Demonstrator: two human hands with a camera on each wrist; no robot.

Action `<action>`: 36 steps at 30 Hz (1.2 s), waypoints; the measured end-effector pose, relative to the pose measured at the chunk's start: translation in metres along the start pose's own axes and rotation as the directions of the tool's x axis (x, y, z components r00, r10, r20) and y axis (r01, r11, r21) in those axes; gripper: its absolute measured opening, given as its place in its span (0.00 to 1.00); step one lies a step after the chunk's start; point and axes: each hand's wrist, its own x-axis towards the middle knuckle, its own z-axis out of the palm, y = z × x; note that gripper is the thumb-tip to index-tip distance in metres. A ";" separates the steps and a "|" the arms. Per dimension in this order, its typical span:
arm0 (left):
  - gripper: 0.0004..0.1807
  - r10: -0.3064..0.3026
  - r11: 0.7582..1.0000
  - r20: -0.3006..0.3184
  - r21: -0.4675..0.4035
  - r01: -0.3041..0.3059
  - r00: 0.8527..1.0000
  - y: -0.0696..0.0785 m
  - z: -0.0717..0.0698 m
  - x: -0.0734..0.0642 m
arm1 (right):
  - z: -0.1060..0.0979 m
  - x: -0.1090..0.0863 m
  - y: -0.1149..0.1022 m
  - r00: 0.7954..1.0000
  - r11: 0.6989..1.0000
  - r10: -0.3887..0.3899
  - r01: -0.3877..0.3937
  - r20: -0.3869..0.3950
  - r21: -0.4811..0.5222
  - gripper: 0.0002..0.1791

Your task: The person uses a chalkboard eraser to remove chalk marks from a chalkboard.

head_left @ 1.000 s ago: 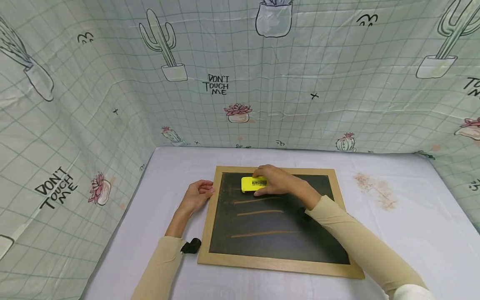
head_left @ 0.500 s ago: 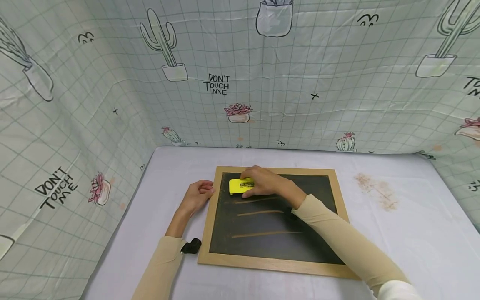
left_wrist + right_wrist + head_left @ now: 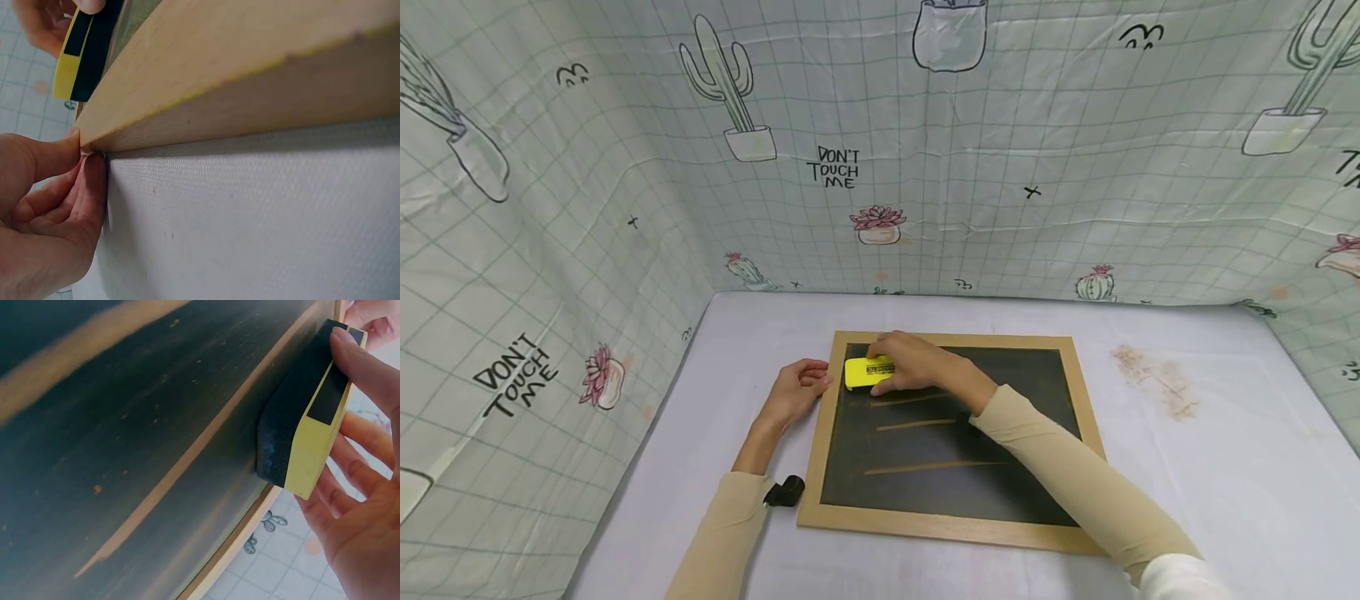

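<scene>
A wood-framed chalkboard [image 3: 925, 492] lies flat on the table, with several orange-brown chalk lines across its dark face. My right hand [image 3: 917, 364] grips a yellow chalkboard eraser [image 3: 857, 372] between thumb and fingers near the board's upper left corner. In the right wrist view the dark felt of the eraser [image 3: 284, 425] faces the board, just beside a chalk line [image 3: 187, 459]. My left hand [image 3: 793, 393] is at the left side of the frame. Up close, the left thumb and fingertips [image 3: 94, 165] pinch the frame's edge [image 3: 144, 106].
The white-covered table [image 3: 1225, 467] extends around the board. A brownish smudge [image 3: 1153, 379] marks the cloth to the right. A grid-patterned curtain [image 3: 970, 167] with plant drawings stands behind and at the sides. Black wrist cameras are strapped on, the left one [image 3: 786, 492] near the frame.
My right hand has slid the eraser leftward along the top of the board toward the left frame. The topmost faint chalk line no longer shows. My left hand has stayed put.
</scene>
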 end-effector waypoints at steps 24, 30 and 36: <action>0.17 0.021 1.000 -0.003 -0.015 -0.022 1.000 -0.001 0.000 0.000 | -0.011 -0.033 0.028 0.999 0.999 0.032 -0.032 -0.005 0.001 0.33; 0.17 0.033 0.999 -0.011 -0.006 -0.033 0.999 -0.003 0.001 0.000 | -0.014 -0.047 0.036 0.999 0.999 0.040 -0.040 -0.021 0.009 0.33; 0.17 0.035 0.999 -0.012 -0.013 -0.035 0.999 -0.004 0.001 0.001 | -0.017 -0.061 0.042 0.998 0.999 0.036 -0.036 -0.052 -0.006 0.31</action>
